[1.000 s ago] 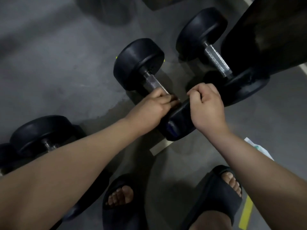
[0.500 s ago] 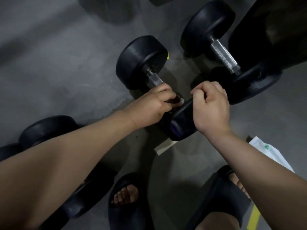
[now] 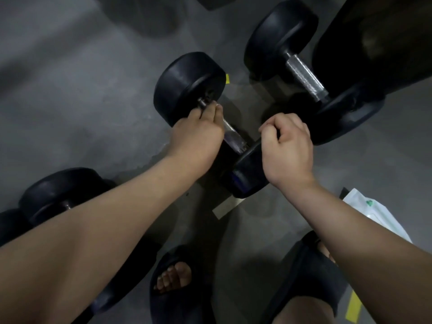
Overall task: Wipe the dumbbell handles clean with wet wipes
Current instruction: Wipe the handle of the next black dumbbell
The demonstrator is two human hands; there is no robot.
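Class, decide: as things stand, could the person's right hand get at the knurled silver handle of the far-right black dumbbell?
Probably yes. The right hand sits curled at the middle black dumbbell's near head, and the knurled silver handle just beyond lies bare, with nothing crossing the gap.

Dumbbells: I count three, namely the centre dumbbell (image 3: 187,87), the second dumbbell (image 3: 280,31) at 1 o'clock and the third dumbbell (image 3: 60,190) at 8 o'clock.
Doubtful item: one dark rounded shape (image 3: 9,225) at 9 o'clock; I cannot tell whether it is a fourth.
Bare steel handles: two, the centre handle (image 3: 233,134) and the far handle (image 3: 304,77).
Hands: two, the left hand (image 3: 198,134) and the right hand (image 3: 287,148).
Sandals: two, the left sandal (image 3: 180,300) at 6 o'clock and the right sandal (image 3: 311,272) at 5 o'clock.
Wipes packet (image 3: 364,206): one, at 4 o'clock.
Yellow marks: two, the upper yellow mark (image 3: 227,78) at 12 o'clock and the lower yellow mark (image 3: 353,307) at 5 o'clock.
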